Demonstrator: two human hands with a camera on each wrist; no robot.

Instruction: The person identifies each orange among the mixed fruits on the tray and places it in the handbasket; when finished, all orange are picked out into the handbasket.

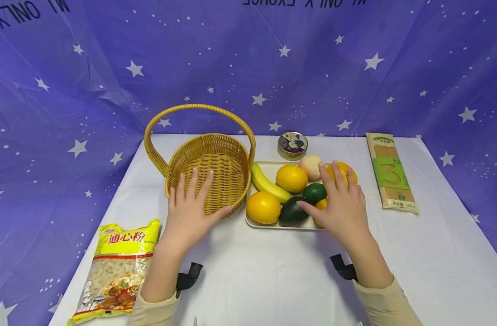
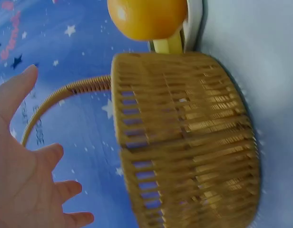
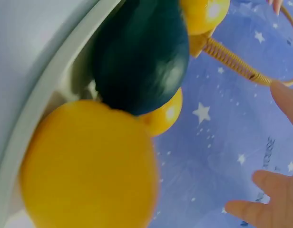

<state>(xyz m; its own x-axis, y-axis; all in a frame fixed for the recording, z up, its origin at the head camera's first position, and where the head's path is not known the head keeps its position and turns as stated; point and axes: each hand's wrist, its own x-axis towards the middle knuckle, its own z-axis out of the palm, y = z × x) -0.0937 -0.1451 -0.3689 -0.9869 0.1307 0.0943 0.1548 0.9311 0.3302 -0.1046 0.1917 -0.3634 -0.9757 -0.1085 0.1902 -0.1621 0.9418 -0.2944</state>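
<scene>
Grip loose and empty, a person's left hand (image 1: 187, 222) spreads its fingers before a round, golden wicker basket (image 1: 224, 172) left of centre, while the right hand (image 1: 346, 208), also holding nothing, splays above a cream rectangular tray (image 1: 281, 227) right of centre. The basket looks light and springy, best held by its arched woven handle (image 1: 199, 106); in the tray, the glossy dark-green avocado (image 1: 293, 211) and smooth orange-yellow round fruit (image 1: 263, 208) look slick, suiting a cupped hold around the middle.
</scene>
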